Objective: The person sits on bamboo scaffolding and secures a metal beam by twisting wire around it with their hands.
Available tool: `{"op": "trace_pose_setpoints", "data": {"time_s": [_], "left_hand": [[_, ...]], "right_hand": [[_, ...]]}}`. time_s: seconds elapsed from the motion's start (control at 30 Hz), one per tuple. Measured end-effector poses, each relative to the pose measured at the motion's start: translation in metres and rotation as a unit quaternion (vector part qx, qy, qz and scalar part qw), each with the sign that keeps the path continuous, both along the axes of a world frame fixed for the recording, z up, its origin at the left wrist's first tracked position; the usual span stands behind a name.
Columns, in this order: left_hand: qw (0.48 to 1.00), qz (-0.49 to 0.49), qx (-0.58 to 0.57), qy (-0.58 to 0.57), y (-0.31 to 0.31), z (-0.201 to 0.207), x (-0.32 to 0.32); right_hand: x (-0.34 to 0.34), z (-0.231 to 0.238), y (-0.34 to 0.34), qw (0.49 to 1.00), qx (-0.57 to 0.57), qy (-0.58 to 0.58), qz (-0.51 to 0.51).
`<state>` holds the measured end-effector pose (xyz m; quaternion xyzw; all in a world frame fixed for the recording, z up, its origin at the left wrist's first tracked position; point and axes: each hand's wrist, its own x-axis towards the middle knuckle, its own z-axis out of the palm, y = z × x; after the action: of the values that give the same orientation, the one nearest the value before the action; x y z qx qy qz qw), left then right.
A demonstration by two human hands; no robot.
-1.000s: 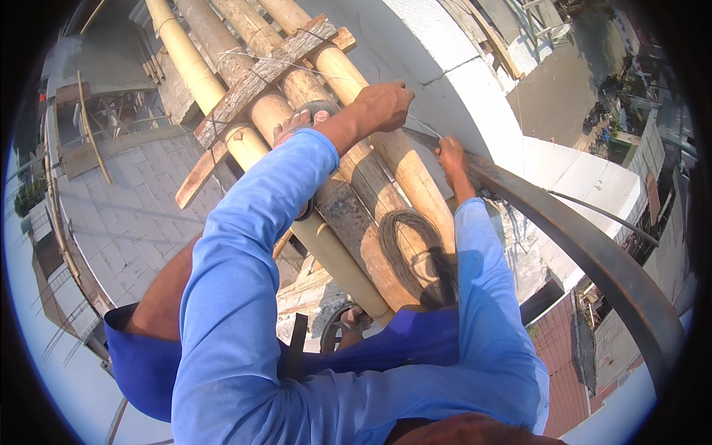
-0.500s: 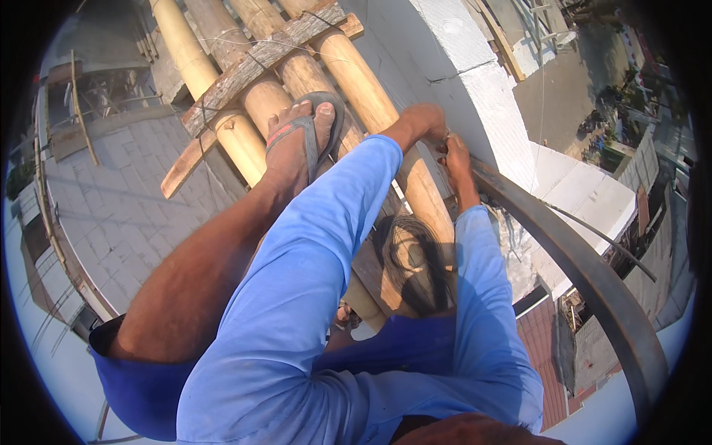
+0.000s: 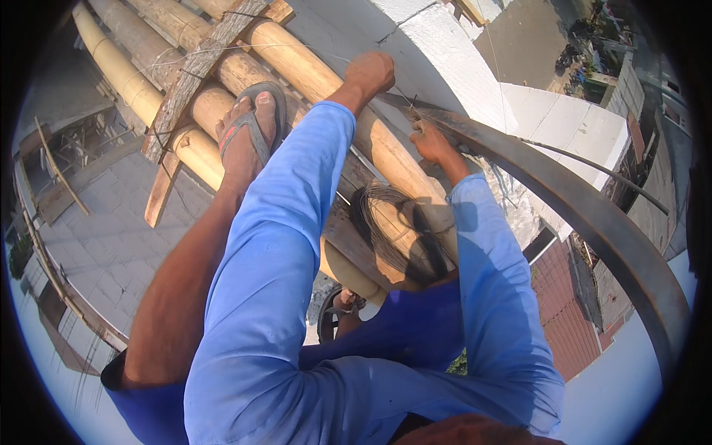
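Note:
My left hand [image 3: 369, 72] is a closed fist above the bamboo poles, gripping a thin wire [image 3: 403, 95] that runs on toward my right hand. My right hand [image 3: 430, 142] has its fingers curled at the near side of a long dark bar's tip, pinching the wire's twisted end there. This bar [image 3: 564, 178] stretches away to the lower right. Below my hands, a coil of dark wire [image 3: 397, 230] lies over a bamboo pole [image 3: 304, 59].
A rough wooden crosspiece [image 3: 200, 70] is lashed across several poles. My sandalled left foot [image 3: 248, 130] stands on them; another sandalled foot [image 3: 345, 304] shows lower down. A white block wall [image 3: 452, 67] runs along the right. Roofs [image 3: 111, 252] lie far below.
My hands have come apart: the left fist has moved up and left from the right hand, with wire stretched between them. The whole view has shifted a little.

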<state>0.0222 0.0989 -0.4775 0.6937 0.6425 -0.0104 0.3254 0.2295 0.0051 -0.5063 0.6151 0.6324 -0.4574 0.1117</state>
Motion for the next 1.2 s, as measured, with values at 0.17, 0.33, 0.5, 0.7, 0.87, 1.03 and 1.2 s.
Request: {"op": "trace_pose_setpoints", "data": {"time_s": [0.17,0.33,0.5,0.7,0.87,1.03,1.2], "left_hand": [[1.000,-0.010,0.006,-0.012,-0.002,0.002,0.001],[0.999,-0.004,0.018,-0.030,-0.005,0.013,0.005],[1.000,0.002,0.012,-0.003,-0.004,0.010,0.002],[0.998,0.005,-0.022,0.058,-0.002,0.014,0.002],[0.991,-0.058,-0.064,0.104,-0.007,0.017,-0.003],[0.980,-0.092,-0.110,0.139,-0.011,0.013,0.004],[0.962,-0.137,-0.180,0.154,-0.012,0.043,0.015]], "right_hand": [[0.005,0.016,-0.002,0.996,-0.086,-0.023,-0.004],[0.012,0.037,-0.008,0.993,-0.053,0.040,-0.101],[0.019,0.050,-0.010,0.999,-0.022,0.039,0.000],[0.029,0.068,-0.014,0.999,-0.017,0.044,0.019],[0.016,0.078,-0.013,0.998,-0.014,-0.014,0.062],[-0.008,-0.010,-0.014,0.970,0.013,-0.060,0.235],[-0.030,-0.010,-0.004,0.815,-0.269,0.092,-0.505]]}}
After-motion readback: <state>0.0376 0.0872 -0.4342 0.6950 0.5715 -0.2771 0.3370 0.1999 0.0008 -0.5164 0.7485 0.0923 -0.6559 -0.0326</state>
